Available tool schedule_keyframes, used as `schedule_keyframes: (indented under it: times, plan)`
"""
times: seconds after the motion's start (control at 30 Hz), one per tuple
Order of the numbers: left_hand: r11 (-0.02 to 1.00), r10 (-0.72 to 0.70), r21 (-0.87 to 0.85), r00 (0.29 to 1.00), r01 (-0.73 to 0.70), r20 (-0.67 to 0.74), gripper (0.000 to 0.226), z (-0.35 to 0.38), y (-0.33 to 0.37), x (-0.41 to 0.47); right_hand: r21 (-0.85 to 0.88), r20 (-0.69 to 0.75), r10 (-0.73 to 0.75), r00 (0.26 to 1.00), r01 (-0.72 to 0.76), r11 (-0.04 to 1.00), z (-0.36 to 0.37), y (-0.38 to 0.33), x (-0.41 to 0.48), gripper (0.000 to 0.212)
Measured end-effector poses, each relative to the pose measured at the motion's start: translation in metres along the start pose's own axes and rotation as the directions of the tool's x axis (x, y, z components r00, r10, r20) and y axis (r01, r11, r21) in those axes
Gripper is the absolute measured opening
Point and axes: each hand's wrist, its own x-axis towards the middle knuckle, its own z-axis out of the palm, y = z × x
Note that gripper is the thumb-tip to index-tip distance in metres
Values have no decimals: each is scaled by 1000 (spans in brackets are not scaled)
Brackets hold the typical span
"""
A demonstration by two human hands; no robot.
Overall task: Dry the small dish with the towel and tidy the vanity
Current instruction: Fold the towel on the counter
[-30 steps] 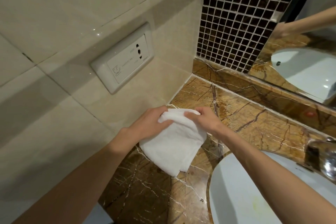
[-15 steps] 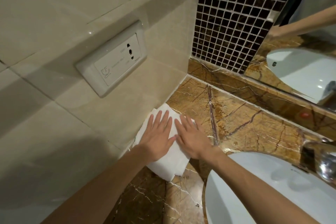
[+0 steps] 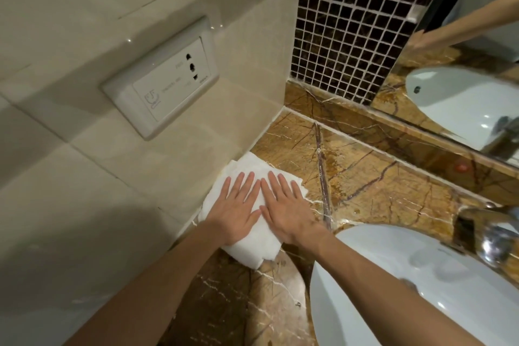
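A folded white towel (image 3: 252,247) lies flat on the brown marble vanity top (image 3: 365,177), tucked against the beige tiled wall. My left hand (image 3: 238,208) and my right hand (image 3: 286,208) rest side by side on top of it, palms down, fingers straight and slightly spread, thumbs nearly touching. Neither hand grips anything. No small dish shows anywhere in the view.
A white oval sink (image 3: 421,289) sits at the lower right with a chrome tap (image 3: 494,236) behind it. A white wall socket (image 3: 163,78) is on the left wall. A mosaic tile strip (image 3: 351,22) and a mirror (image 3: 463,64) stand at the back.
A second ago both hands held the towel up off the counter by its top edge. They laid it flat beside the wall and now press on it with open palms.
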Motion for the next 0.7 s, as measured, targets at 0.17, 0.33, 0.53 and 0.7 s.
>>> schedule_keyframes:
  times: [0.17,0.33,0.53,0.7]
  plan:
    - [988,-151,-38,988,149,-29,67,-7,13,-22,21,-95,2,995,0,1000,-8,-13,-20,64]
    - [986,-165,-21,983,167,77,66,12,22,-51,-30,-6,-13,1000,13,999,10,-29,-49,66]
    - [983,-159,-72,981,168,111,63,-3,10,-50,8,61,3,998,-4,1000,3,-35,-34,64]
    - [964,-173,-195,983,181,60,61,-33,21,-50,127,-23,-3,1000,6,992,-16,-23,-43,61]
